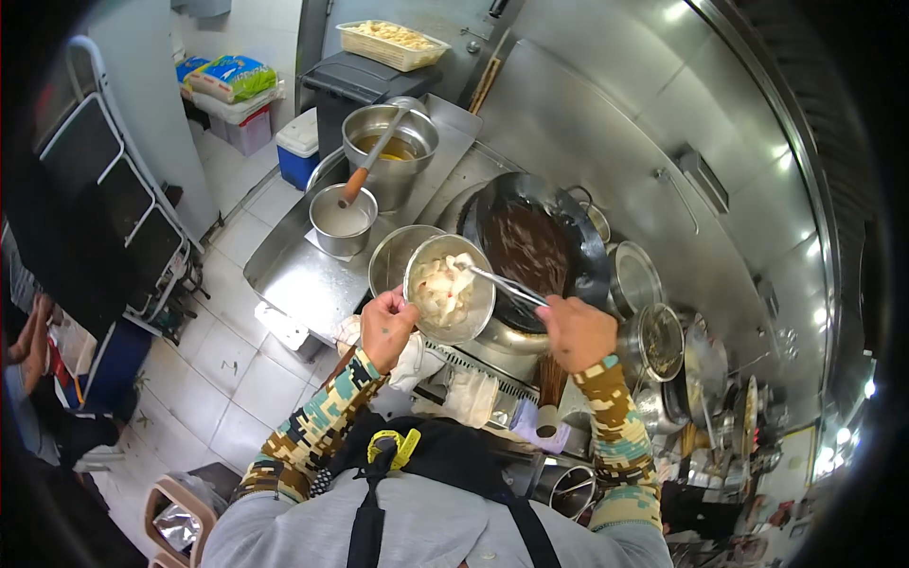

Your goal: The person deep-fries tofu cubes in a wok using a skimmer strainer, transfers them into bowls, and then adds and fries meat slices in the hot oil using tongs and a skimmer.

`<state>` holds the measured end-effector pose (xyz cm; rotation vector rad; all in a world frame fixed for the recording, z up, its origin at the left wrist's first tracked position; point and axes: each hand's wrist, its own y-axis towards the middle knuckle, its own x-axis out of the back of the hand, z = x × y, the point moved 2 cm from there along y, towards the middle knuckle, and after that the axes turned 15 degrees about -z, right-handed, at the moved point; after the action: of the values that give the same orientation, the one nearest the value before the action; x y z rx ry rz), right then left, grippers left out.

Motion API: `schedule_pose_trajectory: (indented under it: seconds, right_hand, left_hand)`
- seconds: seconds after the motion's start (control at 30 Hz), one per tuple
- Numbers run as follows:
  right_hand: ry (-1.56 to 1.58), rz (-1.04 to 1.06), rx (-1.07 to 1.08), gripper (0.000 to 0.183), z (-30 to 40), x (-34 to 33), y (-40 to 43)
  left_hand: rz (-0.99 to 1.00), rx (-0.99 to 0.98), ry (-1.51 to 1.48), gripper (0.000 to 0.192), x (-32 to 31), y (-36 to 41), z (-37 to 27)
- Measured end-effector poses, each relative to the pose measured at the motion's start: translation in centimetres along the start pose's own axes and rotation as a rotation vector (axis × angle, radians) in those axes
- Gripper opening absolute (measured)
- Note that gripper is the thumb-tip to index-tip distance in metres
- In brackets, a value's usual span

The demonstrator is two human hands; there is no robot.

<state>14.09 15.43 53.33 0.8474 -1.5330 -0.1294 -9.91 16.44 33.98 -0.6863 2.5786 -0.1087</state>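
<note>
My left hand grips the rim of a metal bowl that holds pale, sliced food. In my right hand is a metal utensil, its far end in the food; whether it is a spoon or tongs cannot be told. Behind the bowl sits a large black wok on the stove, with dark brown liquid inside. Another round metal vessel stands partly hidden behind the bowl. A bamboo wok brush lies below my right hand.
At the left are a metal pot of whitish liquid and a larger pot of yellowish oil, with a wooden-handled ladle across them. Strainers and pans line the right. A cloth hangs at the stove's front. Another person's arms show far left.
</note>
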Motion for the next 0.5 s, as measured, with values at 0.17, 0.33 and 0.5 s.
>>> schedule_pose_trajectory:
  seconds: [0.17, 0.33, 0.5]
  right_hand:
    - [-0.018, -0.066, -0.024, 0.020, -3.3, 1.5, 3.7]
    - [-0.158, 0.234, -0.150, 0.031, -9.6, -4.9, 3.3]
    - [-0.236, 0.344, -0.375, 0.039, -14.8, -10.3, 1.7]
  left_hand:
    - [-0.098, -0.063, 0.125, 0.017, 1.8, 3.7, 1.3]
    - [-0.091, 0.000, 0.019, 0.019, 0.9, 2.6, -0.8]
    - [-0.080, 0.002, -0.021, 0.018, -0.6, -0.2, -1.4]
